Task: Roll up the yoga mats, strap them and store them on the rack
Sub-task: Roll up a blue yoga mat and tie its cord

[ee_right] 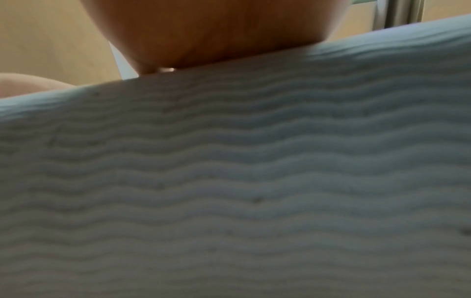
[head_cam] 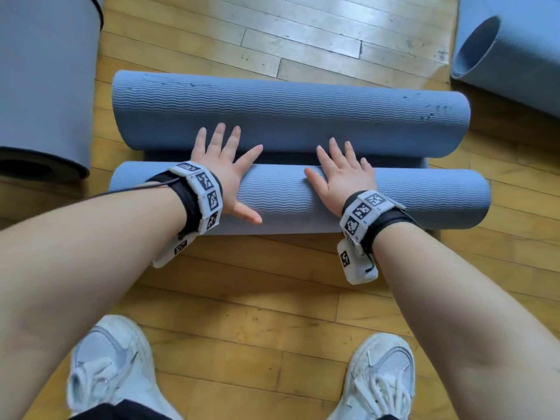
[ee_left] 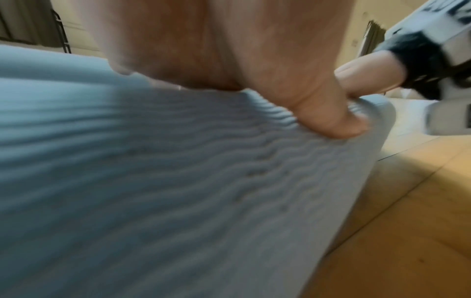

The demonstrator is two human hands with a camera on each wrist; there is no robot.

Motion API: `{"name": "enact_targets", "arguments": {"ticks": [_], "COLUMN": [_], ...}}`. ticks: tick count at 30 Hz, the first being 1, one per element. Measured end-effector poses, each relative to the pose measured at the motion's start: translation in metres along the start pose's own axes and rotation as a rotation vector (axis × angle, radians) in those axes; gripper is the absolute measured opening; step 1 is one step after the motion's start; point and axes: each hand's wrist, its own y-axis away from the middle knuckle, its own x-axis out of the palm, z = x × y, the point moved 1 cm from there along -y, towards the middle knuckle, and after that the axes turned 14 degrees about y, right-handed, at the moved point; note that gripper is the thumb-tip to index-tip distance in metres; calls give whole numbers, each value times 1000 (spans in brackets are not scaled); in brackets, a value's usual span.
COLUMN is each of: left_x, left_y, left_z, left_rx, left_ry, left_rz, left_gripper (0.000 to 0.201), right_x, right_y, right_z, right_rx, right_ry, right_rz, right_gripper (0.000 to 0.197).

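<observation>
The near roll (head_cam: 394, 201) is blue-grey foam with a wavy ribbed texture, lying sideways on the wooden floor (head_cam: 272, 298) just past the person's white sneakers (head_cam: 112, 368). Right behind it sits a second roll (head_cam: 288, 113), same colour and ribbing, a bit fatter, parallel to it. A flat strip of mat (head_cam: 163, 156) shows between the two. Two more mats, one at the far left (head_cam: 45, 80) and one at the far right (head_cam: 512, 47), are loosely curled, well apart from the near roll.
</observation>
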Motion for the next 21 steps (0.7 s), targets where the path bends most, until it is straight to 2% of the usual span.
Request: {"name": "enact_targets", "arguments": {"ticks": [2, 6, 7, 11, 17, 19, 21], "left_x": [-2, 8, 15, 29, 7, -2, -9], "left_y": [3, 17, 21, 20, -6, -13, -17], "left_z": [-4, -9, -9, -5, 8, 11, 11], "left_rx": [-16, 42, 60, 68, 123, 131, 131], "left_ry": [-41, -60, -34, 9, 43, 47, 47], "left_rz": [-18, -108, -108, -99, -91, -72, -35], "left_gripper": [130, 104, 104, 128, 131, 131, 130], "right_x": [-2, -10, -12, -15, -21, -21, -21], "right_y": [-3, -16, -19, -28, -31, -22, -11], "right_z": [-1, -4, -5, -6, -6, -9, -16], "right_rx": [-7, 8, 13, 16, -39, -103, -178], "right_ry": [1, -30, -44, -60, -10, 37, 78], "right_rz": [26, 64, 73, 75, 5, -8, 8], "right_gripper": [65, 67, 67, 68, 70, 78, 98]}}
